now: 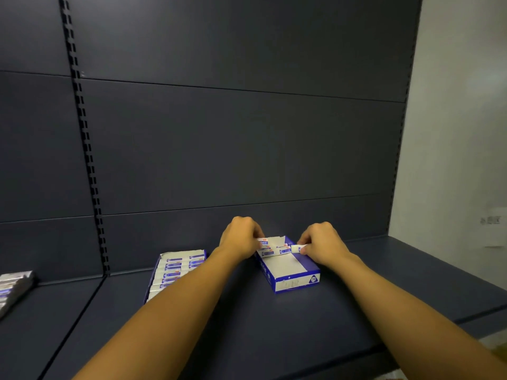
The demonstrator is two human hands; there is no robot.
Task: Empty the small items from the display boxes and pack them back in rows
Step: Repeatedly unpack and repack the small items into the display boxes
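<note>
The left hand curls over small packs at the back of a blue and white cardboard box on the dark shelf. The right hand pinches one white pack over the box's right side. A second box to the left is full of neat rows.

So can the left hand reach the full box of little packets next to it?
Probably yes. The full box sits on the shelf right under the left forearm, with nothing over it. But the left hand is busy holding a packet in the other box.
</note>
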